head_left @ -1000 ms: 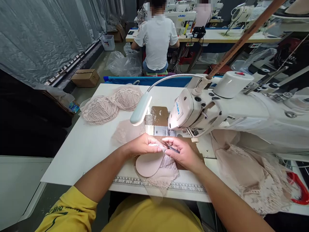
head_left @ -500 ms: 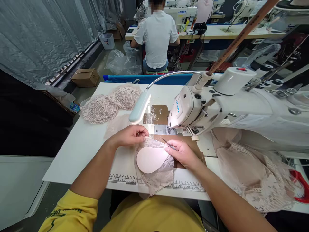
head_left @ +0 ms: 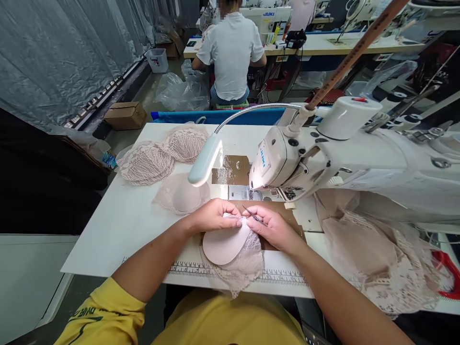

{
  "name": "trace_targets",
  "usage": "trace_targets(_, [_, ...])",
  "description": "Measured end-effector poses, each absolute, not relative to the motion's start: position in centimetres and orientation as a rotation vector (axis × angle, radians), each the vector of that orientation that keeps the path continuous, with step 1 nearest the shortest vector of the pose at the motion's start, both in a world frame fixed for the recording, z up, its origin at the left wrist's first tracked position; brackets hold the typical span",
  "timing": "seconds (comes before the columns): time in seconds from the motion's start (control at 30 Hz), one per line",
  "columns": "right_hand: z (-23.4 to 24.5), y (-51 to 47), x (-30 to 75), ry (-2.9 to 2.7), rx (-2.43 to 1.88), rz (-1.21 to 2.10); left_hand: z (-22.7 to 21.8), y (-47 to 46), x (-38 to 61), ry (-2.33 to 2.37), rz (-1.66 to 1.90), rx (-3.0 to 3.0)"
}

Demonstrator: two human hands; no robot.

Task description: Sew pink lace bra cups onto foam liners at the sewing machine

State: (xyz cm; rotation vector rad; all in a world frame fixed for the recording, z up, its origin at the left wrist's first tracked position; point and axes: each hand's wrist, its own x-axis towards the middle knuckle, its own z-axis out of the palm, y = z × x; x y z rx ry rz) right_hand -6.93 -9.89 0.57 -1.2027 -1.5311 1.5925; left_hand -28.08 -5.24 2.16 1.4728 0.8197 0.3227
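A smooth pale foam cup (head_left: 223,247) lies on beige lace fabric (head_left: 247,270) at the front of the sewing table. My left hand (head_left: 219,214) is closed, pinching the upper edge of the cup and lace between thumb and fingers. Close beside it, my right hand (head_left: 271,226) grips the same edge near its right end. A slim, pointed metal tool (head_left: 251,213), perhaps tweezers or snips, sticks out of my right fingers toward the upper left. Both hands' fingertips almost meet. Behind them stands a white sewing machine (head_left: 276,155).
Another lace cup piece (head_left: 185,194) lies left of the machine, with lace cups (head_left: 145,163) behind it. A lamp (head_left: 204,160) hangs over the table. More lace fabric (head_left: 373,254) and a red-handled tool (head_left: 447,273) lie right. A person (head_left: 232,52) sits ahead.
My left hand has slid right along the cup's upper edge, coming close to my right hand. Another cup piece on the table now shows more fully. My right hand keeps its hold.
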Motion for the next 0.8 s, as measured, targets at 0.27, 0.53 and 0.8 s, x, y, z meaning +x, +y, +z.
trace_targets(0.27, [0.6, -9.7, -4.8, -1.691, -1.154, 1.536, 2.1, -5.1, -28.4, 0.782, 0.284, 1.254])
trace_targets(0.53, [1.6, -9.9, -6.1, -1.909, -1.202, 1.351, 1.7, -5.1, -28.2, 0.756, 0.266, 1.182])
trace_targets(0.8, [1.1, -10.0, -6.1, -1.837, -1.236, 1.295, 1.9, -5.2, -28.1, 0.774, 0.253, 1.159])
